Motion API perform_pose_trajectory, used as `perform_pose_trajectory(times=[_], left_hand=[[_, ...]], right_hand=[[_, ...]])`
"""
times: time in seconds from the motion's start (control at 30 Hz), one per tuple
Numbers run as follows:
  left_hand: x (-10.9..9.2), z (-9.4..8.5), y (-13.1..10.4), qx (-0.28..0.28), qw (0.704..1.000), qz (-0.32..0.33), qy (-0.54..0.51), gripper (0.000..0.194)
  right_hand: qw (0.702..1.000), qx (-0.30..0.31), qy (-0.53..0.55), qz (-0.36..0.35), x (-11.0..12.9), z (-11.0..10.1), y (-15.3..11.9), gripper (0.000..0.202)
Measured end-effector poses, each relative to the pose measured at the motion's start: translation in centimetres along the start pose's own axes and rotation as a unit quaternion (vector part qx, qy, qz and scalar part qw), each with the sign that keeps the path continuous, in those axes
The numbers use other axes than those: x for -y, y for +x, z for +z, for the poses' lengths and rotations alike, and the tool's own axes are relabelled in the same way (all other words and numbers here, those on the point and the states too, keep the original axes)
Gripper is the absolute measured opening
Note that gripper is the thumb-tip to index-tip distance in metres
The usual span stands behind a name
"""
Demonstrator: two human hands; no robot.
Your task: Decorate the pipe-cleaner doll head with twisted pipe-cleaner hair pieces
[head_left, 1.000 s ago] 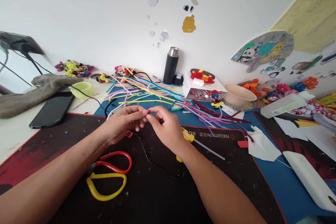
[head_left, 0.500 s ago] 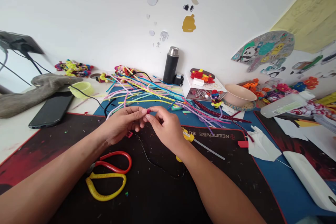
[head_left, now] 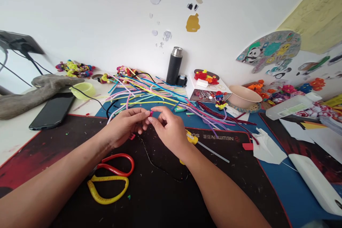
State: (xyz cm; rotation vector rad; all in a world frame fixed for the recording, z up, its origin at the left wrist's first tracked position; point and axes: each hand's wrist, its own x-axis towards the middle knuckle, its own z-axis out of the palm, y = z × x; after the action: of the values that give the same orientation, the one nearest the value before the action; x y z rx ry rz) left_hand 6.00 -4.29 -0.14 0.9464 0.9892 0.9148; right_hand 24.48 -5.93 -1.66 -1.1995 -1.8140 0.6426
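Above the dark desk mat (head_left: 165, 203), my left hand (head_left: 128, 124) and my right hand (head_left: 169, 126) meet fingertip to fingertip. Pinched between them is a small magenta piece (head_left: 151, 113) that looks like pipe cleaner; most of it is hidden by the fingers. A little red object (head_left: 131, 136) shows just under my left hand, too small to name. Scissors with one red and one yellow handle (head_left: 108, 189) lie below my left wrist, their blades covered by my forearm. Partly beneath my right wrist rests a yellow glue gun (head_left: 191, 137) with a translucent glue stick (head_left: 213, 152) behind it.
Many coloured pipe cleaners (head_left: 149, 91) spread behind my hands. Farther back stand a black thermos (head_left: 174, 67), a white box (head_left: 191, 84) and a beige bowl (head_left: 244, 98). A phone (head_left: 53, 110) lies left; a tissue (head_left: 268, 148) and clear bottle (head_left: 294, 107) are right.
The magenta piece has turned slightly between my fingertips and shows a little more. Both hands stay in nearly the same place, and the view has shifted very slightly.
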Motion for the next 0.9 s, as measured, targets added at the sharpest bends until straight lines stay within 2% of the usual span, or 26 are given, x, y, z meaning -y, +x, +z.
perform_pose_trajectory(times=[0.3, 0.57, 0.9], left_hand=[[0.07, -0.38, 0.02, 0.020, 1.000, 0.002, 0.020, 0.049], [-0.08, -0.20, 0.07, -0.003, 1.000, 0.001, 0.003, 0.048], [-0.20, -0.35, 0.04, -0.009, 1.000, 0.000, 0.019, 0.042]], right_hand=[[0.997, 0.004, -0.068, -0.035, -0.21, -0.01, -0.11, 0.024], [0.997, -0.002, -0.072, -0.031, -0.26, 0.06, -0.14, 0.031], [0.996, 0.003, -0.079, -0.046, -0.26, 0.01, -0.11, 0.022]])
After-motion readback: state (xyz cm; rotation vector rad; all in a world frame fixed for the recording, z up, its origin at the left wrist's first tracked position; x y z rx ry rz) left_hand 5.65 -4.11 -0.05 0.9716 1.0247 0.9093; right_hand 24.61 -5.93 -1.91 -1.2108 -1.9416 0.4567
